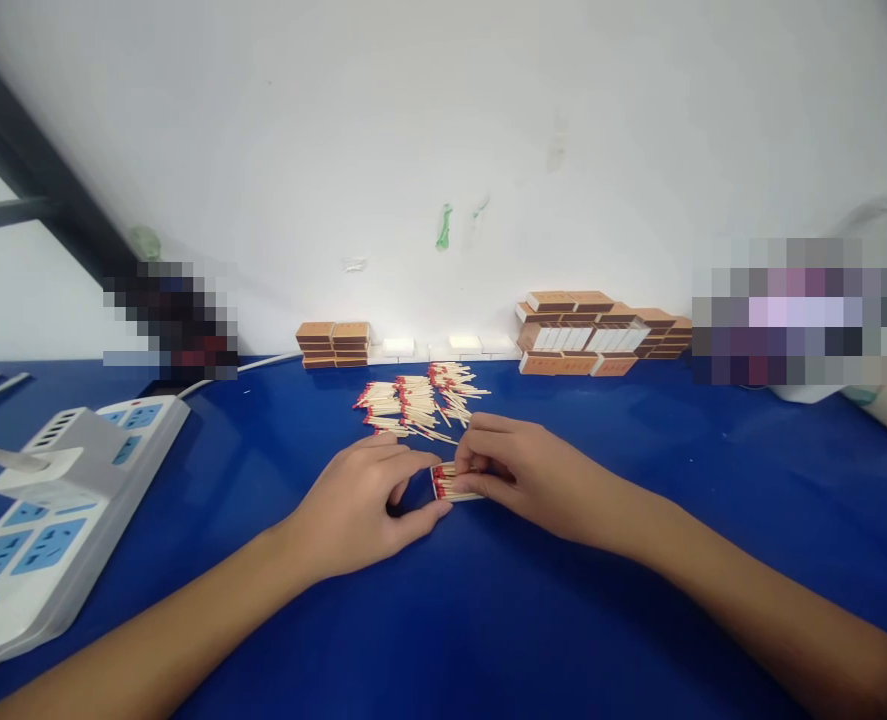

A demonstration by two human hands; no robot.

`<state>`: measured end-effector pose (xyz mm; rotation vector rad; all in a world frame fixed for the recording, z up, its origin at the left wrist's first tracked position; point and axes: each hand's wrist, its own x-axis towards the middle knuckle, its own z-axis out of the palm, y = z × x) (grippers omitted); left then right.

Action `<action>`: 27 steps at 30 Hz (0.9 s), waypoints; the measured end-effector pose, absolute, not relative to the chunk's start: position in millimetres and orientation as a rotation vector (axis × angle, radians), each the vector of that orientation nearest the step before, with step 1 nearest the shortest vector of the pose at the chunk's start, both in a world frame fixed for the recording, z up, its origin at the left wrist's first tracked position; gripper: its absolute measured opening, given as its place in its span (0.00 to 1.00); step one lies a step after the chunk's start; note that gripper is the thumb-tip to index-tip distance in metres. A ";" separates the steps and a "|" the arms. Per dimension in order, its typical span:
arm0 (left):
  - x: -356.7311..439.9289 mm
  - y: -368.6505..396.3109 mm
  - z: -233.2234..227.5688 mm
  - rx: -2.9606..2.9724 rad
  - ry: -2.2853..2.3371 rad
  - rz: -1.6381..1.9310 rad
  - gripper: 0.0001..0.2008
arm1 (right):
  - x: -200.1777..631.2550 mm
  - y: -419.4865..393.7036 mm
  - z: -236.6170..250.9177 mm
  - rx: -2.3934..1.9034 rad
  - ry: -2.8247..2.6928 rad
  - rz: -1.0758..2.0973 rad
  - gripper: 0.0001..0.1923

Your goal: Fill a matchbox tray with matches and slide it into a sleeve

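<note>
A small white matchbox tray [464,497] lies on the blue table, holding red-headed matches [444,481]. My left hand [372,495] grips the tray's left end between thumb and index finger. From the right, my right hand [514,465] reaches over the tray, its fingers pinched down on the matches and covering the tray's right part. Just beyond both hands, loose matches [413,400] are spread in several rough heaps, most with their red heads to the left.
Brown matchboxes stand in a left stack [333,345] and a larger right stack [593,345] against the white wall [413,150]. White trays [465,345] lie between them. A white power strip [53,530] with a plugged-in adapter [75,455] occupies the left side. Blurred items are at right.
</note>
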<state>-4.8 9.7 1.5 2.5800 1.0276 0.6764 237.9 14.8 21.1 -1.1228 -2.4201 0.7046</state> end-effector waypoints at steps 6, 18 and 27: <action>-6.9 8.5 1.1 2.578 0.978 0.703 0.13 | 242.7 31.5 11.5 -1.216 -2.202 0.553 0.07; -5.0 5.5 3.2 2.606 0.935 0.678 0.13 | 220.8 43.6 -3.5 -1.325 -2.274 0.435 0.03; -7.2 10.7 -0.2 2.553 1.155 0.721 0.14 | 249.8 35.0 16.5 -1.482 -2.394 0.301 0.05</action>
